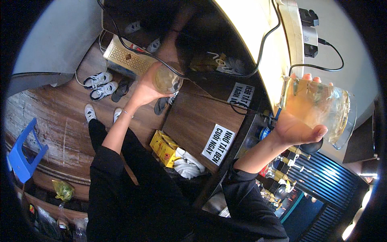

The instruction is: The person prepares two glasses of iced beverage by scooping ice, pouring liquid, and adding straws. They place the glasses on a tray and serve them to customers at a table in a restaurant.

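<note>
My left hand (144,87), with a thin bracelet at the wrist, is wrapped around a clear drinking glass (168,79). The glass appears to hold pale liquid. A black cable passes across the view in front of it. At the right, my right hand (294,128) grips a clear glass pitcher (317,106) of cloudy amber liquid. Its thumb lies on the near side, and fingertips show behind the glass. Greenish pieces are visible inside the pitcher. The two vessels are far apart. A glossy dark panel (208,33) mirrors an arm and a printed sign.
A black cable (266,36) hangs past a brightly lit panel. Pump-topped bottles (276,174) and a blue can (265,133) stand below my right forearm. A yellow carton (164,148) sits by the wooden cabinet (205,112). Sneakers (99,81) and a blue plastic stool (25,151) are on the floor.
</note>
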`<state>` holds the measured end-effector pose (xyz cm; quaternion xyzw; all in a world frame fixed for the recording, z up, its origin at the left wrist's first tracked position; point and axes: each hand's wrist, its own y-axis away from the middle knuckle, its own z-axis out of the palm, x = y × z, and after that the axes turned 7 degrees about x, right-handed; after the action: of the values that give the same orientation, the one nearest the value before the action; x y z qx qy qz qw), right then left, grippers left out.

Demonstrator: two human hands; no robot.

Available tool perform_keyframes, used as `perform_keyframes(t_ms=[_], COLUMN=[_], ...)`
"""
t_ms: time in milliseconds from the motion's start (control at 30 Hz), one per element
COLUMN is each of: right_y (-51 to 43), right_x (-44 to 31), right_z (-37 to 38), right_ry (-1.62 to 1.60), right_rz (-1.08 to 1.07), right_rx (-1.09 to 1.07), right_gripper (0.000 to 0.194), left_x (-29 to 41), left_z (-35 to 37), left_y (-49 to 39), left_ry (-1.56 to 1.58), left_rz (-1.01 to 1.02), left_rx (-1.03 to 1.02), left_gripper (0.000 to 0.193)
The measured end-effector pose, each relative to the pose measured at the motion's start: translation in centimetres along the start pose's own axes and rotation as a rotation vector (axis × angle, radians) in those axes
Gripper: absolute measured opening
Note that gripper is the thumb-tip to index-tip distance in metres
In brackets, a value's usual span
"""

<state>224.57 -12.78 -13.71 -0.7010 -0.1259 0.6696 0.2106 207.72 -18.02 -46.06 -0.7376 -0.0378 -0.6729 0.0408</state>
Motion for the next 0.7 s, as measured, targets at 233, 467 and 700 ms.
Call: perform_keyframes(t_ms=[233,467,700], right_y=[-0.09,-0.10,-0.07], right_x=[-0.03,0.02,-0.12], right_z=[-0.02,0.02,-0.22], right_ry=[0.001,-0.006,0.038], right_rz=[-0.001,0.002,-0.016], right_rx=[0.001,0.025,0.018], right_gripper=[0.092,0.092,0.091], left_x=[0.68,1.06,0.14], left_z=[-0.21,-0.30,0.01], left_y=[-0.15,-0.06,-0.08], left_ry=[0.081,0.043,0.098], left_rz=[0.004,0.000,-0.020], left_rx=[-0.005,0.025,-0.008], left_gripper=[0.094,0.094,0.096])
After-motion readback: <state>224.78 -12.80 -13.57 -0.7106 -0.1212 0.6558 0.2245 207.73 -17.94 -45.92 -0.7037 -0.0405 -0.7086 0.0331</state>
